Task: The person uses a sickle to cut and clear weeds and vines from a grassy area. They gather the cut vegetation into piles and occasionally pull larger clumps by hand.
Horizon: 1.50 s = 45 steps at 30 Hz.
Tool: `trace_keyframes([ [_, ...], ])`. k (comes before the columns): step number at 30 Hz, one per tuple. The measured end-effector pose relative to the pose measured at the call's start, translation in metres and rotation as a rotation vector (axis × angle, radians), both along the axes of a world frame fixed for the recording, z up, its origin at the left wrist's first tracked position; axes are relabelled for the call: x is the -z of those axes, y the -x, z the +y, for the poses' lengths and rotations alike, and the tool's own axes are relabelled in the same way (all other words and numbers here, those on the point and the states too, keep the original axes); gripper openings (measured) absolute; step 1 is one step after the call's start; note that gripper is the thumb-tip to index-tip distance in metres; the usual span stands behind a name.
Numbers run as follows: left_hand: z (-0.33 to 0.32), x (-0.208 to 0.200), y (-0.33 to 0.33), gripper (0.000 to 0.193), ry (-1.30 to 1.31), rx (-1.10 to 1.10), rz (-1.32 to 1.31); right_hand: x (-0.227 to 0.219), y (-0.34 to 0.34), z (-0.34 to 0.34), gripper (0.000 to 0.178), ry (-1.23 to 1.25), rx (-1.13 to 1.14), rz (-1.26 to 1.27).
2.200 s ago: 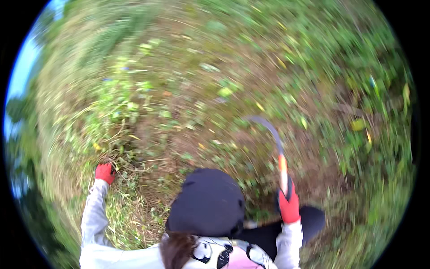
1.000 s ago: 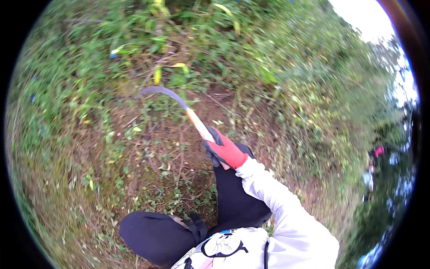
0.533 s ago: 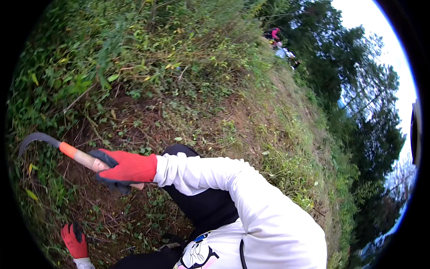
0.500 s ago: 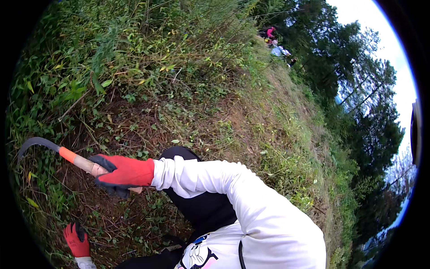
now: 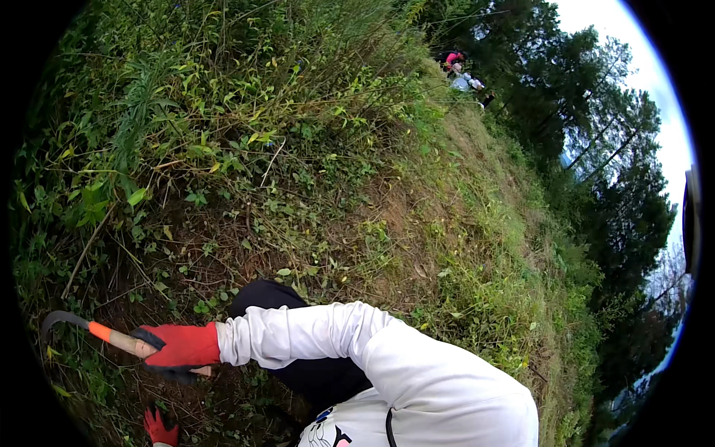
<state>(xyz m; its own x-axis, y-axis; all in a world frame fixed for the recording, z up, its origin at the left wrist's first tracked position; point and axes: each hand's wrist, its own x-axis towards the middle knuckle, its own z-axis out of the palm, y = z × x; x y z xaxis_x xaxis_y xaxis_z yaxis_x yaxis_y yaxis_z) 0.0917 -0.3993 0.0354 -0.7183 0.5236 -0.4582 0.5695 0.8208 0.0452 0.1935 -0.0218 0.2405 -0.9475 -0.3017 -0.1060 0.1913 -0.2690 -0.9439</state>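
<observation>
My right hand (image 5: 181,348), in a red glove with a dark grey palm, is closed around the wooden handle of a sickle (image 5: 121,340). The sickle has an orange band below its dark curved blade, which points left among the weeds (image 5: 71,387). Near the bottom edge, my left hand (image 5: 161,428), gloved the same way, is low over the plants and soil with its fingers apart, and I see nothing in it. Part of that hand is cut off by the picture's edge.
Dense green weeds and shrubs (image 5: 223,97) cover the slope ahead and to the left. Loose stems and a dry twig (image 5: 273,162) lie on the ground. My dark-clad knee (image 5: 268,294) is bent beside my right arm. Several people (image 5: 463,78) are far up the slope near trees.
My right hand and the sickle have moved down and slightly left in the picture. My left hand appears lower and farther right, now partly cut off. The whole view has shifted a little.
</observation>
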Motion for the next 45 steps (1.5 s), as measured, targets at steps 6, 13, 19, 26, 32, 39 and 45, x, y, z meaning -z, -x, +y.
trace_keyframes([
  [6, 0.02, 0.016, 0.011, 0.073, -0.004, -0.104, 0.003, 0.048, 0.034, -0.021, 0.031, 0.03, 0.035, 0.228],
  [13, 0.003, 0.047, 0.019, 0.065, -0.153, -0.315, -0.026, -0.01, -0.015, 0.08, 0.027, -0.072, -0.26, -0.102],
  [19, -0.041, 0.021, 0.023, 0.058, -0.296, -0.597, -0.04, -0.001, -0.039, 0.142, 0.081, -0.319, 0.09, 0.355],
  [26, -0.046, 0.013, -0.081, 0.048, -0.423, -0.823, 0.018, 0.036, -0.041, 0.15, 0.078, -0.85, 0.3, 0.692],
  [32, -0.039, -0.014, -0.182, 0.044, -0.389, -0.964, -0.283, 0.042, -0.03, 0.147, 0.075, -0.899, 0.238, 0.709],
  [39, 0.026, -0.088, -0.215, 0.041, -0.566, -1.119, -0.551, 0.043, -0.019, 0.109, 0.075, -0.808, 0.153, 0.727],
  [45, 0.138, -0.155, -0.183, 0.037, -0.694, -0.571, -0.731, 0.058, -0.01, 0.084, 0.076, -0.777, 0.2, 0.685],
])
